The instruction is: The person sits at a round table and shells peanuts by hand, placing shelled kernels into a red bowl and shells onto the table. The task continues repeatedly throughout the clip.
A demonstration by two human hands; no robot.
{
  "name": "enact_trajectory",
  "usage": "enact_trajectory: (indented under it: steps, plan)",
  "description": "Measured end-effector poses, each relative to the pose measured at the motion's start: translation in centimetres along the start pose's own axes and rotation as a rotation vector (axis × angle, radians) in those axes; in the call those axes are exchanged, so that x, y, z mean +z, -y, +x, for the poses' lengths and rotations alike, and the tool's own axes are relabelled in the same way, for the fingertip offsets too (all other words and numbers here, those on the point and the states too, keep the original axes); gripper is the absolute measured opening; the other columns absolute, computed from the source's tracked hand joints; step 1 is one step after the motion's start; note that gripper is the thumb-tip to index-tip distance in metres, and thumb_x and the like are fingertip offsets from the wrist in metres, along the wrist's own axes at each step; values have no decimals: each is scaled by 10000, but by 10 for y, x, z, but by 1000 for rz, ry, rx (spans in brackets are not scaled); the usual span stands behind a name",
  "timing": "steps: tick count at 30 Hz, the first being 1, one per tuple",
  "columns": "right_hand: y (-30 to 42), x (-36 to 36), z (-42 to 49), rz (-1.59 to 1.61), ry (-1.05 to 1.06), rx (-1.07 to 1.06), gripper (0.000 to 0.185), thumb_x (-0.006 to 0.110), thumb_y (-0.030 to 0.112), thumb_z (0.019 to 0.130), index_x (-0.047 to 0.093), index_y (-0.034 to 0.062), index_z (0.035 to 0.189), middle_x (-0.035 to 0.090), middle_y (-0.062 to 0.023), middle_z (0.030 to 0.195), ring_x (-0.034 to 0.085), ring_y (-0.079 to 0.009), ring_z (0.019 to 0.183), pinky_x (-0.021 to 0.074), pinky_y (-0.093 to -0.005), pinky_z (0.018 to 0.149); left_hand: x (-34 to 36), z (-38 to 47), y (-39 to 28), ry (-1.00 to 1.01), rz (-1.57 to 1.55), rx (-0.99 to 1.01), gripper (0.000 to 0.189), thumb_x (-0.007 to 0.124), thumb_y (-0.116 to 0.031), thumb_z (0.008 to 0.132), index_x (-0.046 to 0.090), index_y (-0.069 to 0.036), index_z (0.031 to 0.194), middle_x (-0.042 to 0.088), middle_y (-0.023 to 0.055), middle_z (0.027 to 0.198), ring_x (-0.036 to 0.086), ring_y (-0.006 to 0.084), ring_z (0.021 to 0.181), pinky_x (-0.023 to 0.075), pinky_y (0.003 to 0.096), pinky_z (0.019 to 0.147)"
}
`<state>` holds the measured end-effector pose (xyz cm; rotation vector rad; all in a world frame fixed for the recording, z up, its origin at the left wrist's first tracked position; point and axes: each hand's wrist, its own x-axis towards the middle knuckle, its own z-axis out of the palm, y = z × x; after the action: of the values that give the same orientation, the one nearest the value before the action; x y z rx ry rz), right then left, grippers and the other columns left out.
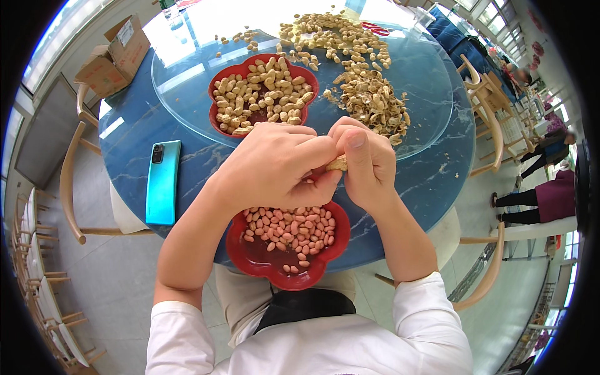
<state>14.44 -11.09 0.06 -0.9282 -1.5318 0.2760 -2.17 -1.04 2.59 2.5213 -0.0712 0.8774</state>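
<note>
Both hands meet above the table, around a peanut pod (337,163). My right hand (368,161) pinches the pod between thumb and fingers. Fingers and thumb of my left hand (286,164) close at the pod's left side, with a pale bit, perhaps a kernel, showing in the palm. Below the hands a red flower-shaped dish (262,268) holds shelled pink peanut kernels (294,228). Beyond them a second red dish (216,123) holds unshelled peanuts (276,89); the left hand overlaps its near rim. Empty peanut shells (375,101) lie heaped beyond the right hand.
Loose unshelled peanuts (328,33) spread over the glass turntable (426,108), near red-handled scissors (375,29). A teal phone (163,187) lies left on the blue marbled table (126,173). A cardboard box (115,61) stands at the far left. Wooden chairs (70,183) surround the table; people are at right.
</note>
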Motion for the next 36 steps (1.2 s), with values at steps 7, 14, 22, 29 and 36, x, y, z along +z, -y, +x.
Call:
enact_trajectory:
  steps: [7,14,22,29,36]
  plan:
    - [-5,-3,-3,39,-50,44,381,557,166,1105,668,-12,786,587,-47,660,516,-191,629,429,-322,582,-1,2,-2,117,26,-107,135,709,-210,915,635,-96,909,617,85,735,644,325,713,501,420,610]
    - [7,-2,3,-45,-78,-93,309,635,75,1040,649,-12,744,610,-56,645,552,-204,625,438,-316,563,12,-1,3,103,-67,1,168,684,-244,986,617,-90,995,649,90,780,660,317,746,491,431,605]
    - [5,-7,3,-52,-59,-263,307,626,17,1000,599,2,695,586,-67,633,579,-238,615,451,-323,545,19,-4,0,112,-503,-49,185,628,-218,1049,607,-37,1018,626,139,792,623,359,724,487,433,621]
    - [1,-8,1,-9,-48,-198,335,569,69,1049,566,3,721,591,-88,683,584,-223,670,436,-319,568,12,-3,2,123,-408,-56,186,630,-211,1044,655,-28,1064,645,133,820,631,357,730,506,422,644]
    - [-5,-7,-1,199,-38,-136,204,535,180,1042,616,-5,1018,634,-109,903,569,-196,787,461,-315,703,-5,0,4,81,-127,-51,184,692,-220,982,630,-57,926,622,103,781,620,341,718,486,427,623]
